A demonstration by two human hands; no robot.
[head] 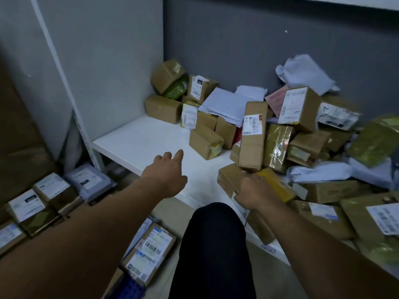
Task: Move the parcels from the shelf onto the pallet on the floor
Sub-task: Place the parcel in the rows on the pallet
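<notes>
A low white shelf [138, 139] carries a heap of brown cardboard parcels and grey mailer bags, piled mostly at its back and right. My left hand [166, 175] reaches over the bare front part of the shelf with fingers extended, holding nothing. My right hand [254, 190] grips a brown parcel [228, 180] at the shelf's front edge, beside a box wrapped in yellow tape [278, 186]. A tall box with a barcode label [252, 134] stands upright just behind it. Parcels with white labels [149, 249] lie on the floor at lower left over a blue pallet [127, 288].
A white shelf post [64, 87] rises at the left against the grey wall. More labelled parcels [43, 197] lie on the floor to the left. My dark-trousered knee [213, 244] is at bottom centre. Large boxes [323, 216] crowd the shelf's front right.
</notes>
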